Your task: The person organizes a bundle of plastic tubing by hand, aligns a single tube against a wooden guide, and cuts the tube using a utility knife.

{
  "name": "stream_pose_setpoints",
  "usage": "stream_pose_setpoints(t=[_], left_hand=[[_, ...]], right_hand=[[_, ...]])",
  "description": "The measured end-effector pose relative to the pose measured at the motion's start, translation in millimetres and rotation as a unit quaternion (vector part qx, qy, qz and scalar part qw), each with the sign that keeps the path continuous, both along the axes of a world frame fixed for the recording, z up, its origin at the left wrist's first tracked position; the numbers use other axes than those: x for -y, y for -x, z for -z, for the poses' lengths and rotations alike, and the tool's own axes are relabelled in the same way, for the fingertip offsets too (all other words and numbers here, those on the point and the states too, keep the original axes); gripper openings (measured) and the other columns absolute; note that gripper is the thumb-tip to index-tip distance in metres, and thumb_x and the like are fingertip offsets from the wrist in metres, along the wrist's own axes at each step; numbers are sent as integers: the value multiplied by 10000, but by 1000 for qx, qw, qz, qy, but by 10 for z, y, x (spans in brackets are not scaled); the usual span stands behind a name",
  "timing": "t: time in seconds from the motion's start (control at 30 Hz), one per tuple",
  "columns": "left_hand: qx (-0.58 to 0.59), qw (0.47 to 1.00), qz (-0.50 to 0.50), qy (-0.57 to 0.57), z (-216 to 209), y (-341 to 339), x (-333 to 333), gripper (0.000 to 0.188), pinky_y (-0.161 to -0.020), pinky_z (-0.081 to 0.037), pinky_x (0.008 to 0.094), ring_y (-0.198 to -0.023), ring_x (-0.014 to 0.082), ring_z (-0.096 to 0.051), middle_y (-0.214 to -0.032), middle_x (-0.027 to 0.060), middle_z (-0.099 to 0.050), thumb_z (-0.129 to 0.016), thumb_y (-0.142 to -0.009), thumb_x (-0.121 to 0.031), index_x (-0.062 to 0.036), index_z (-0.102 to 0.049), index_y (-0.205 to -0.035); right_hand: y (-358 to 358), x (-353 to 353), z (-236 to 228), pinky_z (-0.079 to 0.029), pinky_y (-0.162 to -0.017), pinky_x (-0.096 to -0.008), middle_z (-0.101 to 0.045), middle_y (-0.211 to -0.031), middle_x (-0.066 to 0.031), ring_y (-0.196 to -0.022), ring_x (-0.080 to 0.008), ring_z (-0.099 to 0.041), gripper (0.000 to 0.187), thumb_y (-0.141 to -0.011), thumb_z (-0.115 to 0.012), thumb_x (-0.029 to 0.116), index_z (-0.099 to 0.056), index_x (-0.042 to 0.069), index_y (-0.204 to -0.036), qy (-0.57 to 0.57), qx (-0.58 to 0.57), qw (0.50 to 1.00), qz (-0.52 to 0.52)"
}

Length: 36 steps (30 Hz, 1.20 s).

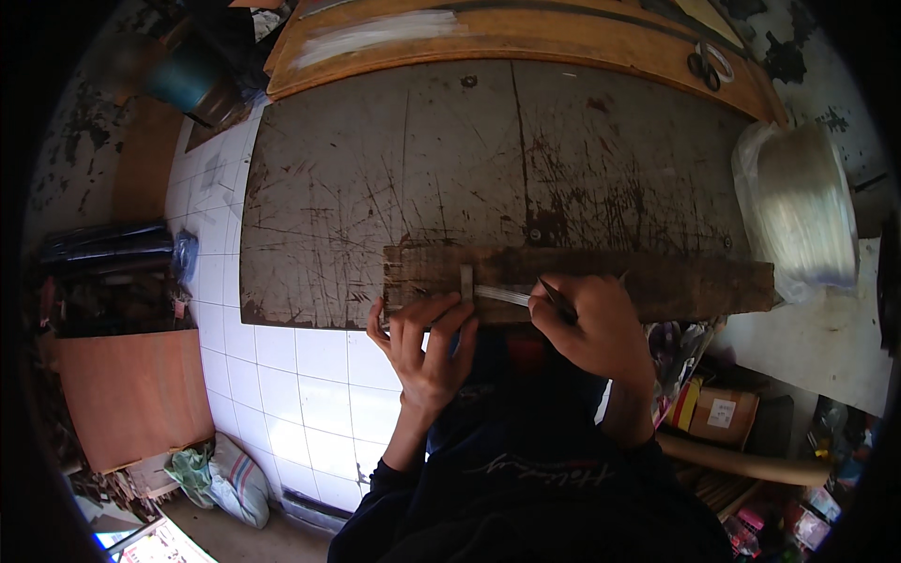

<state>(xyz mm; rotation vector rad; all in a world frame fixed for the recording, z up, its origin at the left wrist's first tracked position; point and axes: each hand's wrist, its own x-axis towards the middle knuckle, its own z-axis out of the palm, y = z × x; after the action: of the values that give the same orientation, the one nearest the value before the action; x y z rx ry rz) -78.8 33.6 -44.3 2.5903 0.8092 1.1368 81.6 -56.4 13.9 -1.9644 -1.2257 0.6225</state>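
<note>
A long dark wooden plank (694, 281) lies along the near edge of the scratched worktable (328, 188). My left hand (427, 342) rests at its left part, fingers bent and pressed down on a thin pale strip (502, 295) that runs along the wood. A short flat greyish piece (466, 280) stands out crosswise by my left fingertips. Over the strip's right end, my right hand (596, 324) is closed around a dark, pointed tool (556, 296); its handle is hidden in my fist, so its exact kind does not show.
Black-handled scissors (704, 68) and a white tape roll (721, 64) lie on the orange-brown board (601, 47) at the back. A large roll of clear plastic (798, 202) stands at the right. Below right are a cardboard box (727, 413) and a long tube (751, 460). White sacks (235, 479) sit lower left.
</note>
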Motion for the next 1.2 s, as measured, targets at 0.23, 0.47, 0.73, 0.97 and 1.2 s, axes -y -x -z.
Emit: stream_pose_setpoints(t=[0.23, 0.47, 0.73, 0.97, 1.2], left_hand=[[4, 1000, -6, 5, -4, -6, 4, 231, -987, -217, 451, -851, 136, -534, -911, -29, -560, -700, -656, -112, -147, -602, -863], [7, 1000, -7, 6, -9, -13, 3, 228, -1001, -197, 457, -848, 133, -531, -908, -32, -561, -699, -654, -119, -150, -607, -860], [-46, 998, -36, -19, -2, -18, 38, 292, -1024, -104, 526, -907, 131, -500, -984, -44, -525, -690, -656, -199, -245, -627, -937], [-162, 979, -77, -97, -112, -5, 63, 347, -983, 26, 667, -1097, 188, -424, -1123, -71, -475, -684, -674, -377, -355, -598, -1010], [-219, 967, -61, -111, -202, 16, 51, 442, -936, 72, 715, -1220, 235, -335, -1168, -69, -457, -661, -681, -478, -372, -537, -1092]], right_hand=[[-6, -19, -28, -363, -456, -308, -520, -540, -109, -446, -214, -502, 119, -751, -531, 135, -557, 23, -721, 4, -21, 1000, -13], [-27, -25, -69, -456, -550, -364, -591, -597, -122, -567, -278, -598, 301, -749, -586, 241, -615, -1, -925, 68, 10, 997, -30], [-24, -42, -70, -461, -564, -377, -596, -623, -131, -606, -290, -600, 328, -761, -560, 265, -612, 0, -948, 74, 21, 997, -30], [-106, 13, -73, -460, -554, -367, -599, -631, -135, -593, -299, -597, 283, -776, -561, 252, -615, 6, -907, 65, 16, 998, -14], [-632, 498, -419, -426, -500, -291, -567, -557, -80, -480, -175, -564, 190, -783, -580, 196, -597, 8, -802, 145, -86, 985, 31]])
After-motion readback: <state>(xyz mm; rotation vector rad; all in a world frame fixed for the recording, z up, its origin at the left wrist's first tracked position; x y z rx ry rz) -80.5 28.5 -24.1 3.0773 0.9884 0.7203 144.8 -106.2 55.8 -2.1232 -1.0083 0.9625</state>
